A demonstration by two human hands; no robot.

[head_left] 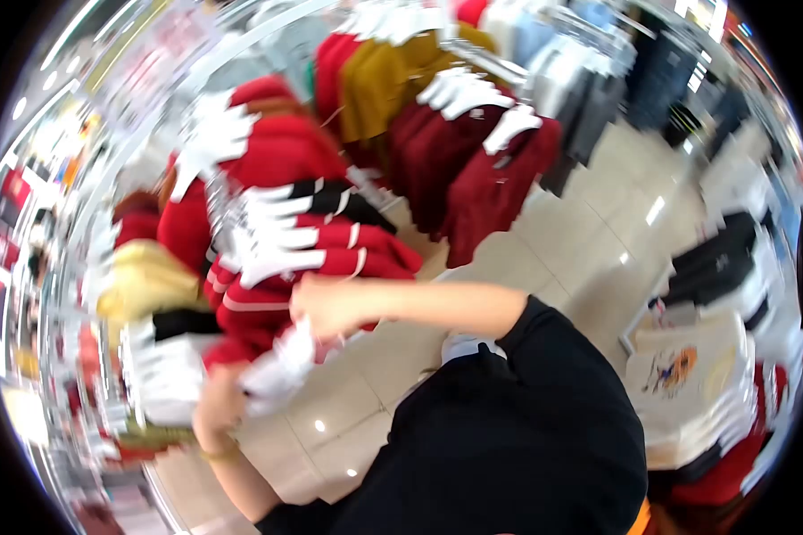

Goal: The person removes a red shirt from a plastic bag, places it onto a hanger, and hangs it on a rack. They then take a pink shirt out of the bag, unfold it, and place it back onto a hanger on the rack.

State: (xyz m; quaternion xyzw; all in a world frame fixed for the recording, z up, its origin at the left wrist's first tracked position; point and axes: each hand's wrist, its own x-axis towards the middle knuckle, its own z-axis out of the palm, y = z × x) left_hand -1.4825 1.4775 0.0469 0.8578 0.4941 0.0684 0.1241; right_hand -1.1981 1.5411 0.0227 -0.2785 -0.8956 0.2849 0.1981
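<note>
Right hand: curled and apparently closed on the upper end of a white item, arm reaching across from the right. Left hand: at the item's lower end, band on the wrist; finger pose blurred, so whether it grips or only touches cannot be told. White item: one, slanting between the two hands, in front of the red garments; too smeared to say whether hanger, wrap or cloth. Red garments: several, on white hangers overlapping in a row, the right hand at their near edge. Yellow garment: one, left of the red row. Maroon garments: a group, hung beyond the hands, mustard garments beside them. Rail: metal, above the maroon group. Printed top: pale, figure on the front, at the right side. Floor: pale glossy tile, between the displays. Step in hand, as judged: two-handed handling of the white item, close against the red row. Requirement of any next move, as judged: a sure hold at both ends of the item, and fingers kept free of the neighbouring hangers and sleeves.
</note>
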